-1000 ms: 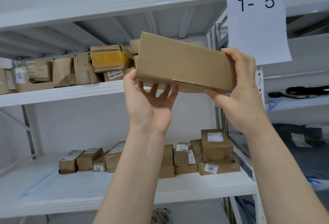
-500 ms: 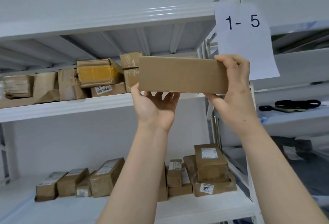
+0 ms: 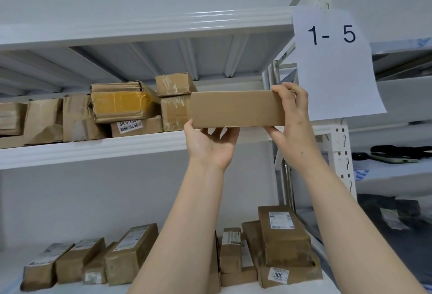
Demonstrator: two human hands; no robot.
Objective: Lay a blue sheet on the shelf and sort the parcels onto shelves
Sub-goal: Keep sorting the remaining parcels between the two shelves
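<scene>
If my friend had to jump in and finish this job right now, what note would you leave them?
Left hand: holds the plain cardboard box from below at its left end.
Right hand: grips the box's right end, fingers over the top edge.
Box: held level at the front edge of the middle shelf, just right of the stacked parcels.
Done: parcels already sit on the middle shelf, and more lower-shelf parcels below.
Left: set this box down in the gap on the right and let go.
Blue sheet: can't be made out in this view.
</scene>
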